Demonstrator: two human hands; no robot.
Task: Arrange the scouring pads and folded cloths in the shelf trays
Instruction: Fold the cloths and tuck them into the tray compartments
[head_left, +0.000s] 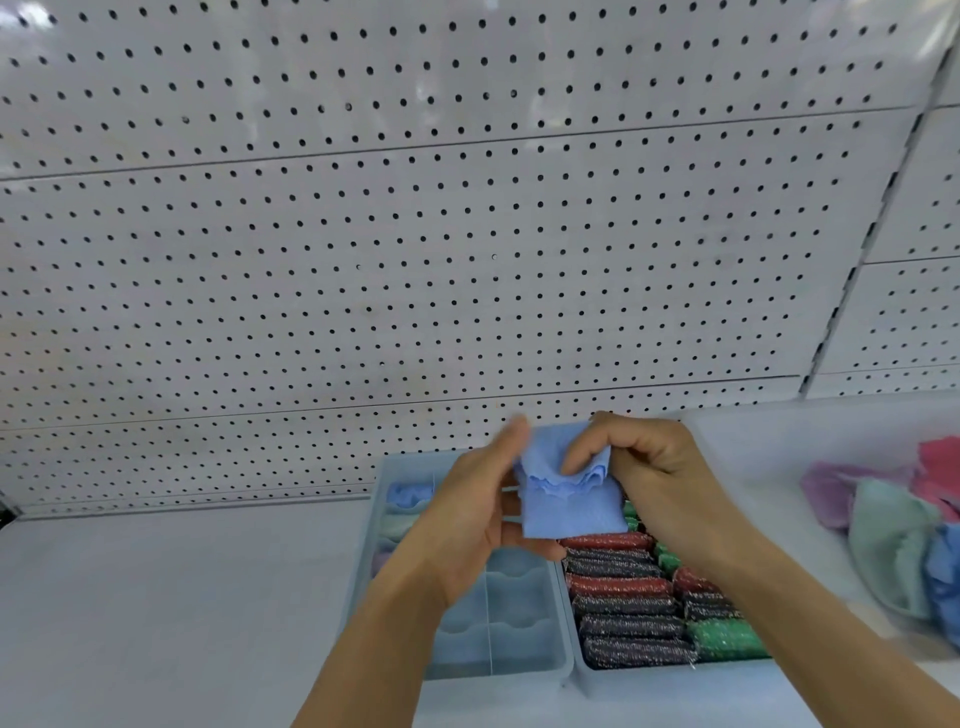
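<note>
Plainly, from the head camera, both hands hold one folded blue cloth (563, 488) in the air above the trays. The left hand (475, 512) cups it from below and behind with thumb and fingers curled round its lower edge. The right hand (641, 457) pinches the bunched top layers, fingers curled over them.

The main risk, as I judge it, is the fold springing open: the top edge is already ruffled into several loose layers, and if the right hand lets go before the cloth is seated, it could fan out and refuse a slot. A second risk is dragging the hanging corner across the glittery scouring pads (626, 608), whose rough surface could snag it and pull it askew.

For room, the divided cloth tray (511, 670) has open compartments at its near end, while folded cloths (410, 493) fill its far end. Its inner dividers are narrow, so the cloth must go in edge-first. The pad tray (675, 675) sits touching it on the right, packed full. A loose heap of unfolded cloths (893, 525) lies well apart on the right; bare shelf (182, 597) lies to the left, with pegboard (467, 234) behind.
</note>
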